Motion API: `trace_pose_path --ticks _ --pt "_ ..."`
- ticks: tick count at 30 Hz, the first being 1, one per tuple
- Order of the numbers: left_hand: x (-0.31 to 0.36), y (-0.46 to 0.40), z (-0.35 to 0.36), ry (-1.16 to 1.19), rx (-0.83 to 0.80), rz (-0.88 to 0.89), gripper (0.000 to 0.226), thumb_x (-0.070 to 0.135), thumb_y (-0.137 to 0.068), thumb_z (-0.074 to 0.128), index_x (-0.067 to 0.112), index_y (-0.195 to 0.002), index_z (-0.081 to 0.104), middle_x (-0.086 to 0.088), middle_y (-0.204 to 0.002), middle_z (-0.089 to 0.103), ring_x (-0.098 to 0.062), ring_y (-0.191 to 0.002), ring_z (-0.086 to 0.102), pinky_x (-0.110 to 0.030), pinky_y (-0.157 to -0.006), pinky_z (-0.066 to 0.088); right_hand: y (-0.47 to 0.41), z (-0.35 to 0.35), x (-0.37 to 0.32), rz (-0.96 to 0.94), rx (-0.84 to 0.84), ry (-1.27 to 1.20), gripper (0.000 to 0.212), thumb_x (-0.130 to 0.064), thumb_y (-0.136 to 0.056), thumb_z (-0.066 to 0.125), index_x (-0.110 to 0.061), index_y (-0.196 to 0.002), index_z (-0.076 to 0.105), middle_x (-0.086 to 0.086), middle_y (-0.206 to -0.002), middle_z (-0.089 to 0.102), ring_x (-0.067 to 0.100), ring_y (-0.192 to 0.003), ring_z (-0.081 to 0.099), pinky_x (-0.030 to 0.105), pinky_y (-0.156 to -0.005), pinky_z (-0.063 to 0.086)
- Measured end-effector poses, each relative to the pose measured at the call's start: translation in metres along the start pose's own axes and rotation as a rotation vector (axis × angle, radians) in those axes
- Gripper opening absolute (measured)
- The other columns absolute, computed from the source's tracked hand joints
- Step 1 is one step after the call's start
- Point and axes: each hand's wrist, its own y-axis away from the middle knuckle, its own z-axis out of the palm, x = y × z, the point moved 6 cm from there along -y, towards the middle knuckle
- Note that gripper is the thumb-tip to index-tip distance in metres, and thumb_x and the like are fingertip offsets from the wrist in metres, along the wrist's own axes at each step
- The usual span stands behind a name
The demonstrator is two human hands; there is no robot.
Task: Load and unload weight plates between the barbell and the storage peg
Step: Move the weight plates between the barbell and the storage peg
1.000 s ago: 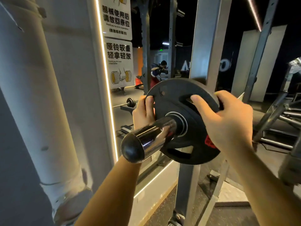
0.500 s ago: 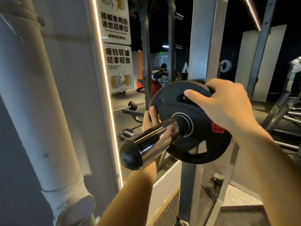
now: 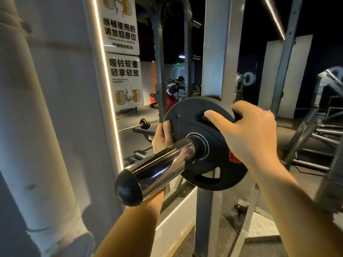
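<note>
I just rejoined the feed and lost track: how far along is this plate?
Done: the black weight plate is threaded onto the chrome sleeve. In hand: the left hand grips its left rim, the right hand its top. Left: whether it goes further on or comes off, I cannot tell.

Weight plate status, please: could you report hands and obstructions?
Left hand and right hand grip black weight plate. Plate threaded on chrome sleeve. Nothing blocking.

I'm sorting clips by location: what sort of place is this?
Almost certainly a gym. Both hands hold a black weight plate on a chrome barbell sleeve, a wall sign pictures a dumbbell, and a grey rack upright stands behind.
</note>
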Motion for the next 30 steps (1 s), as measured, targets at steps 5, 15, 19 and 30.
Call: trace_pose_path --ticks 5,15,19,30 --pt "0.033 -0.013 0.002 -0.139 -0.123 0.141 0.034 0.058 -0.087 0.041 0.029 -0.090 0.058 0.013 -0.083 0.061 -0.008 -0.085 0.059 -0.032 -0.080 0.045 0.046 0.008 0.030 0.099 0.176 -0.280 0.043 -0.068 -0.083 0.049 -0.025 -0.083 0.057 -0.018 -0.070 0.056 0.006 -0.070 0.058 0.023 -0.054 0.046" --pt "0.046 0.000 0.000 -0.307 -0.136 0.042 0.022 0.044 -0.101 0.035 0.028 -0.110 0.047 0.014 -0.095 0.055 -0.006 -0.092 0.054 -0.026 -0.086 0.036 0.053 0.015 0.039 0.116 0.186 -0.338 0.039 -0.063 -0.083 0.046 -0.025 -0.087 0.052 -0.025 -0.074 0.050 0.002 -0.066 0.055 0.020 -0.058 0.048" --pt "0.001 0.033 -0.017 -0.279 -0.096 -0.244 0.011 0.033 -0.101 0.045 0.025 -0.101 0.052 0.003 -0.097 0.060 -0.020 -0.100 0.061 -0.033 -0.095 0.047 0.052 0.016 0.038 0.105 0.154 -0.351 0.035 -0.058 -0.089 0.051 -0.023 -0.087 0.051 -0.021 -0.073 0.050 0.004 -0.067 0.054 0.023 -0.059 0.046" --pt "-0.004 0.173 -0.065 -0.665 -0.568 -0.171 0.019 0.018 -0.096 0.054 0.004 -0.095 0.065 -0.002 -0.080 0.064 -0.014 -0.074 0.063 -0.028 -0.072 0.054 0.101 0.029 0.058 0.339 -0.142 -0.417 0.024 -0.049 -0.095 0.049 -0.025 -0.098 0.043 -0.006 -0.088 0.057 0.019 -0.084 0.056 0.033 -0.074 0.042"
